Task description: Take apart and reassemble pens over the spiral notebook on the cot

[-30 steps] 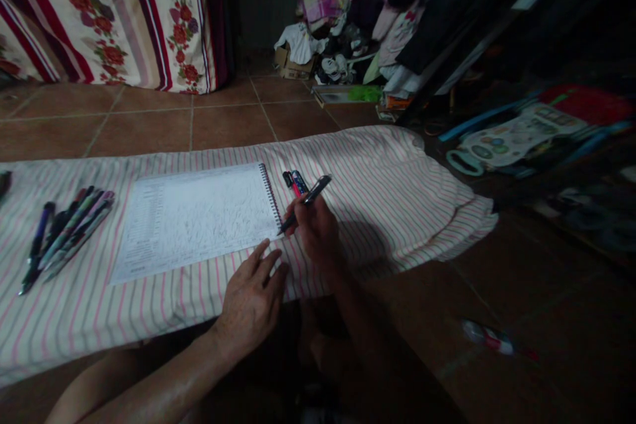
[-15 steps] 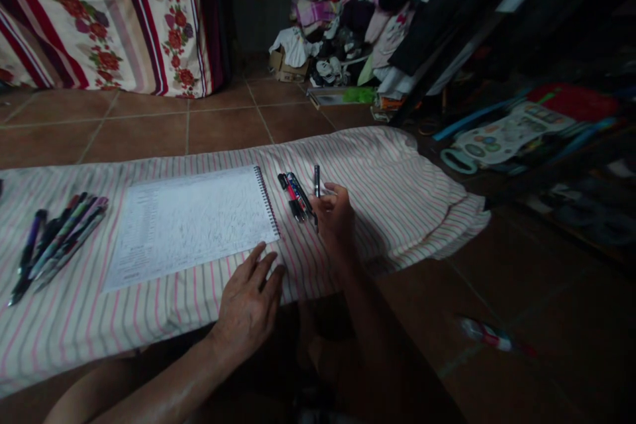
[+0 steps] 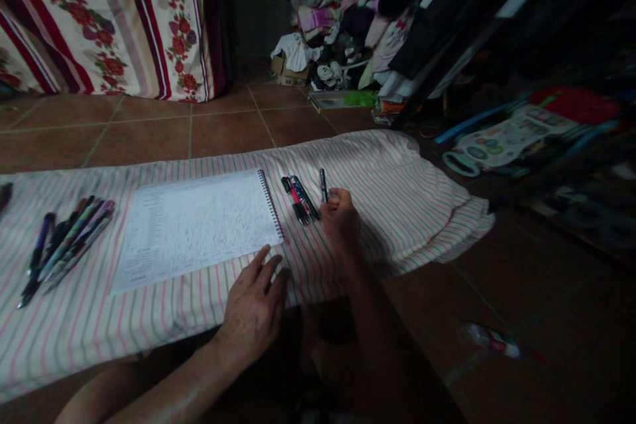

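Observation:
A spiral notebook (image 3: 199,225) lies open on a striped cloth (image 3: 397,192), its page covered in scribbles. My left hand (image 3: 253,308) rests flat on the cloth just below the notebook's lower right corner, fingers apart. My right hand (image 3: 340,218) is closed around a black pen (image 3: 323,184), held low against the cloth. Just left of it lie a few pens (image 3: 298,197), side by side next to the spiral binding.
A bunch of several pens (image 3: 64,242) lies on the cloth at the far left. A floral bedsheet (image 3: 99,13) hangs at the back left. Piled clothes (image 3: 358,20) and a toy board (image 3: 501,139) crowd the right. A small tube (image 3: 491,339) lies on the tiled floor.
My right hand has moved the black pen from the notebook's lower right corner to the right, down onto the cloth beside the other pens. My left hand has stayed put.

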Demonstrator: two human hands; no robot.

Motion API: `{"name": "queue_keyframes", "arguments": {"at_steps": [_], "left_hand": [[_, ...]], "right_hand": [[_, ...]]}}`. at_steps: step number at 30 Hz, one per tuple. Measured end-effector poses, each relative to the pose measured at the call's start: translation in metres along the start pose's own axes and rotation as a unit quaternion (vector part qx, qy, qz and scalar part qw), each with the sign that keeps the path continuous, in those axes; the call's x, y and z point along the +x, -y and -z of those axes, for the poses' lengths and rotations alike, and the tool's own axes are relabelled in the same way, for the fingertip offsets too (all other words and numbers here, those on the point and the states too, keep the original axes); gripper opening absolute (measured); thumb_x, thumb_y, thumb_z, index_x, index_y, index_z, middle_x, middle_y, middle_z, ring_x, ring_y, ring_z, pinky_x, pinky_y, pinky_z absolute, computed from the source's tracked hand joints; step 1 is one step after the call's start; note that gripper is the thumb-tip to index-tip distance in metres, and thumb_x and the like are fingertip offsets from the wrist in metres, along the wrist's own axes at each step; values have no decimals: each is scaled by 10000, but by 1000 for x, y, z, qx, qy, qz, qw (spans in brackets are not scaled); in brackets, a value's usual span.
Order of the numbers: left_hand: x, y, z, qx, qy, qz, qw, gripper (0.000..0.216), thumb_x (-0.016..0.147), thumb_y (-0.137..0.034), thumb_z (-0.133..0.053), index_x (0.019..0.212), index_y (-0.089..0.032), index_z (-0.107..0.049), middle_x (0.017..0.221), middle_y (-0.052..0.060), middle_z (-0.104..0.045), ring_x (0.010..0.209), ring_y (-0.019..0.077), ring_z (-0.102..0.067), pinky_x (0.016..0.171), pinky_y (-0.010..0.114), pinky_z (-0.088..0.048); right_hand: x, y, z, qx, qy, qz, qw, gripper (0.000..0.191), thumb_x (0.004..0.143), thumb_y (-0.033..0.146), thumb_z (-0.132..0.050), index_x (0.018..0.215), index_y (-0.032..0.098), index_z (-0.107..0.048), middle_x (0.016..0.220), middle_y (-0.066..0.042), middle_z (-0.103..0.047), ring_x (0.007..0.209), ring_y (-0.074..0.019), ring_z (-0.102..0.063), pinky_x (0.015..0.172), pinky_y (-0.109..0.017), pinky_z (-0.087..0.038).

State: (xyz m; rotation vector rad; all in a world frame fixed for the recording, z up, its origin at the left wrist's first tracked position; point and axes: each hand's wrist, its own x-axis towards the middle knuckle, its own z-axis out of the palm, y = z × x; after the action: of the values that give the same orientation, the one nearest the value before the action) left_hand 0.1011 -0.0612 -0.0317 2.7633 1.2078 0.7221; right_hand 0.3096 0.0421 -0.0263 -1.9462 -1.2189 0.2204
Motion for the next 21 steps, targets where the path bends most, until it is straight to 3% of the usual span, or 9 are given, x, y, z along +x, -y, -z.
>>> {"name": "queue_keyframes", "arguments": {"at_steps": [12, 21], "left_hand": [[-1, 2, 2, -7, 4, 0, 1000, 343, 784, -63, -472, 1088, -94, -628, 1239, 155, -567, 1295, 344, -344, 988, 476, -449], [-2, 3, 6, -21, 17, -5, 1000, 348, 779, -68, -480, 1097, -84, -622, 1253, 175, -555, 1293, 363, -346, 974, 489, -458]], "right_hand": [[3, 4, -9, -17, -10, 55, 998, 336, 716, 145, -472, 972, 176, -687, 883, -74, -718, 791, -202, -652, 765, -299, -479], [3, -1, -14, -51, 43, 84, 994, 329, 754, 169, -447, 931, 177, -725, 934, -81, -722, 853, -227, -655, 779, -312, -481]]}}
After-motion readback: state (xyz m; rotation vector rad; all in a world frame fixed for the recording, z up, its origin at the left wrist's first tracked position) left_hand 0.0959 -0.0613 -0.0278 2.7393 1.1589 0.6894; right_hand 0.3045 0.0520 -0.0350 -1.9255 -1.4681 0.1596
